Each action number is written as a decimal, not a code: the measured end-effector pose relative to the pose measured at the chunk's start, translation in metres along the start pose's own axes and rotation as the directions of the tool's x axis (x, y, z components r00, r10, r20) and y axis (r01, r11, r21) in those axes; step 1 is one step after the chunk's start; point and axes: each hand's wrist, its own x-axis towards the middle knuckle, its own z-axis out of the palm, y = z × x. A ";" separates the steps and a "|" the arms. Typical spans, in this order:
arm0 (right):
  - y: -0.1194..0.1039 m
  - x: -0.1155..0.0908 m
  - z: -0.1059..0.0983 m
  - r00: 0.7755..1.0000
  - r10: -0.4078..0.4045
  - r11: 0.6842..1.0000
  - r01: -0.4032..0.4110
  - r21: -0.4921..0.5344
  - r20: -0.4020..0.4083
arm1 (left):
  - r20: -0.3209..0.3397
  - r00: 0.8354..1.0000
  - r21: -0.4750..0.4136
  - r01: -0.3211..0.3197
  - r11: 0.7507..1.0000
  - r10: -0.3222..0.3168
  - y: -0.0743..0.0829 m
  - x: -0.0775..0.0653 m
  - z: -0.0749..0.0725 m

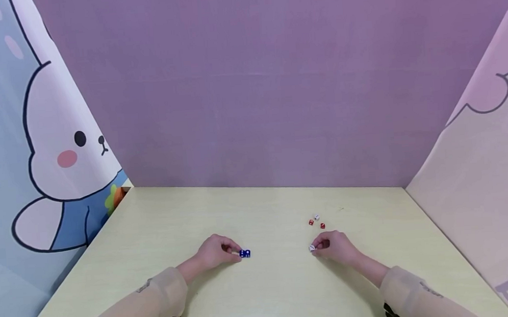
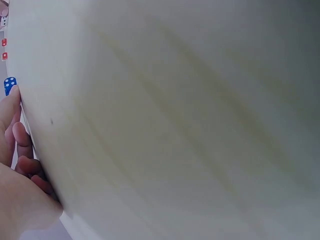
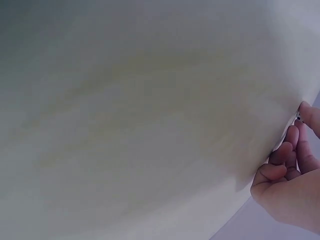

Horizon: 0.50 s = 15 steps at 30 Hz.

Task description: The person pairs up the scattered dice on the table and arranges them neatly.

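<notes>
Two blue dice [image 1: 245,253] with white dots sit side by side on the table. My left hand [image 1: 216,252] pinches the nearer one between thumb and fingertips; in the left wrist view a blue die [image 2: 10,85] shows at the fingertips. To the right, a white die [image 1: 312,248] is pinched between the thumb and fingers of my right hand [image 1: 337,247]. The right wrist view shows only a sliver of that white die [image 3: 299,117], mostly hidden by the fingers. Just beyond the right hand lie a left red die [image 1: 311,222], a right red die [image 1: 322,226] and another white die [image 1: 316,217].
The pale wooden table [image 1: 281,294] ends at a purple backdrop [image 1: 258,89]. A cloth with a cartoon rabbit [image 1: 65,122] hangs along the left side, and a pale pink cloth [image 1: 481,177] along the right. Bare tabletop lies between the two hands.
</notes>
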 end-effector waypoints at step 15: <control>-0.024 0.002 0.023 0.993 -0.099 0.994 0.101 -0.029 0.065 | 0.001 1.000 0.006 0.009 1.000 -0.009 0.007 -0.002 -0.002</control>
